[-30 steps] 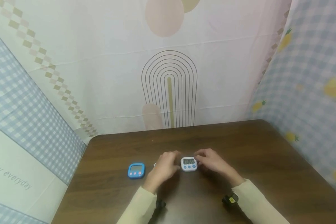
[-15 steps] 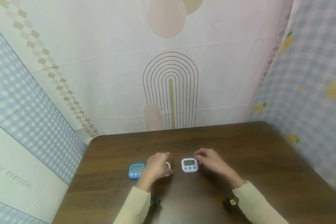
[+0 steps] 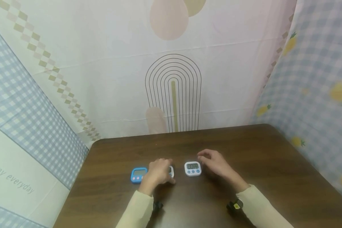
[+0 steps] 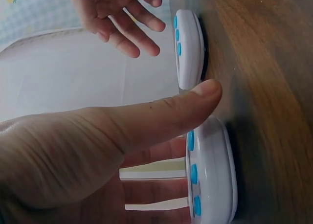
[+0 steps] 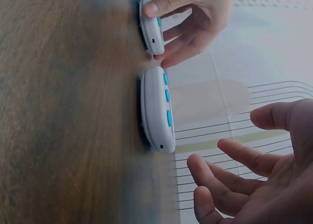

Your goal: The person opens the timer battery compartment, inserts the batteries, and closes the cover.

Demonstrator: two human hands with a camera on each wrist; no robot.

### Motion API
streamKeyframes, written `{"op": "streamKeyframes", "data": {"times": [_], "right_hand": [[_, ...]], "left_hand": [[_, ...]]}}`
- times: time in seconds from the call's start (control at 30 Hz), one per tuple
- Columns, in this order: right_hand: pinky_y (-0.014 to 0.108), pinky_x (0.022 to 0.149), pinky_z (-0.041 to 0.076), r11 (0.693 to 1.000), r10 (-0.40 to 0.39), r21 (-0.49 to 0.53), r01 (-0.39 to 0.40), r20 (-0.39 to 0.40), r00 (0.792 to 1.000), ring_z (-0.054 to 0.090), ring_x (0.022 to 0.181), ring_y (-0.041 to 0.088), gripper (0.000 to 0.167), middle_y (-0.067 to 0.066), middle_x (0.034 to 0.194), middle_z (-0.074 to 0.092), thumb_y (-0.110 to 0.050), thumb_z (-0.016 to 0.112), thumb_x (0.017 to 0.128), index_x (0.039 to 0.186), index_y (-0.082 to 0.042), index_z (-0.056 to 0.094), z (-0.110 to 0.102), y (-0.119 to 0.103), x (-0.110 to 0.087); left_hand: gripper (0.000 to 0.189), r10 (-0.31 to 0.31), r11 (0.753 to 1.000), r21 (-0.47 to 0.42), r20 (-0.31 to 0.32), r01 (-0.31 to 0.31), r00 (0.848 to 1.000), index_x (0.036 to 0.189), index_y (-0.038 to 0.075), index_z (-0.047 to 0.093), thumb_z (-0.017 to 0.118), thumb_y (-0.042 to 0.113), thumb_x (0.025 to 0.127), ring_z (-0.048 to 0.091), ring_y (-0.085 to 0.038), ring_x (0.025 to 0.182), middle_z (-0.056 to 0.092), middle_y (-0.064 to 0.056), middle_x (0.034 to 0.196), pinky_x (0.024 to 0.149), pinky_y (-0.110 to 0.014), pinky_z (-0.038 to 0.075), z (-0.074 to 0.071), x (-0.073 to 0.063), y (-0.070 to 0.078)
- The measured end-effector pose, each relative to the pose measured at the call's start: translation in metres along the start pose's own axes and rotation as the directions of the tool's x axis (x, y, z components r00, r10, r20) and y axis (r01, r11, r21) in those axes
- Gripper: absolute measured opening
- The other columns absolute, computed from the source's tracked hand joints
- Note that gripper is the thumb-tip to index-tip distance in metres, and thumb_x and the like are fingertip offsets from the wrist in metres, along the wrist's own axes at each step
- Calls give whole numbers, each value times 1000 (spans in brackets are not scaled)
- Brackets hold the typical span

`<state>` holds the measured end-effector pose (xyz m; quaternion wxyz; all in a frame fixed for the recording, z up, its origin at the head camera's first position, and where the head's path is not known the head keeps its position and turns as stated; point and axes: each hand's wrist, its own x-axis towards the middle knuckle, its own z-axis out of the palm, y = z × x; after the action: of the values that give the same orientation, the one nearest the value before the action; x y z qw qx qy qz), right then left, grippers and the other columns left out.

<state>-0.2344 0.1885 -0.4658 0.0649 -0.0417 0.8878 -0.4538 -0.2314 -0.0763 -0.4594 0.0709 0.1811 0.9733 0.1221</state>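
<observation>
Right timer (image 3: 193,168): white, rounded-rectangular plastic with three blue buttons, flat and face up on the brown wood-grain surface (image 3: 231,142); digits show, neither hand is on it, and its placing looks done.
Middle timer (image 3: 171,172): a similar white plastic one, flat beneath the left hand, near the right timer but apart; this looks like the unfinished piece.
Blue timer (image 3: 138,175): bright blue rounded plastic with pink buttons, flat at the row's left end, apparently settled; the hand hides its gap to the middle timer.
Left grip (image 3: 159,171): thumb and fingers apart, spanning the middle timer; whether they pinch it, I cannot tell.
Right grip (image 3: 213,161): fingers apart, holding nothing, just beside the right timer.
Left to do: apparently only freeing the middle timer; further adjusting cannot be judged.
</observation>
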Motion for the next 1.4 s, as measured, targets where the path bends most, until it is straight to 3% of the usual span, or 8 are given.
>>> {"op": "streamKeyframes", "data": {"times": [0.23, 0.63, 1.13, 1.4], "right_hand": [[37, 79, 58, 1000, 5, 5, -5, -13, 1000, 69, 94, 20, 29, 8, 111, 74, -26, 64, 104, 127, -11, 71, 0, 0, 0], [43, 85, 60, 1000, -7, -1, 7, -21, 1000, 70, 97, 20, 30, 9, 117, 74, -27, 64, 104, 127, -10, 72, 0, -3, -3], [49, 92, 61, 1000, -22, 13, 22, -27, 999, 71, 104, 24, 30, 11, 122, 74, -27, 64, 104, 127, -9, 72, 2, -3, -3], [63, 107, 52, 1000, -26, 14, 27, -52, 998, 64, 127, 34, 26, 9, 129, 73, -27, 65, 103, 123, -14, 74, 5, -8, -5]], "left_hand": [[61, -5, 999, 50, 7, 5, 1000, 119, 16, 74, 101, 36, 68, 67, -31, 100, 72, -9, 112, 76, -49, 59, 3, -1, 3], [63, -18, 999, 35, -19, 19, 1000, 122, 11, 74, 100, 33, 69, 67, -32, 101, 73, -11, 111, 77, -50, 60, 4, 1, 2], [62, -23, 997, -73, -108, 15, 994, 130, 10, 70, 95, 33, 78, 66, -34, 105, 71, -13, 115, 80, -52, 61, -10, -4, 11], [57, 29, 991, -123, -125, -45, 992, 130, 13, 71, 93, 35, 82, 63, -26, 99, 70, -10, 115, 79, -46, 59, -15, -8, 22]]}}
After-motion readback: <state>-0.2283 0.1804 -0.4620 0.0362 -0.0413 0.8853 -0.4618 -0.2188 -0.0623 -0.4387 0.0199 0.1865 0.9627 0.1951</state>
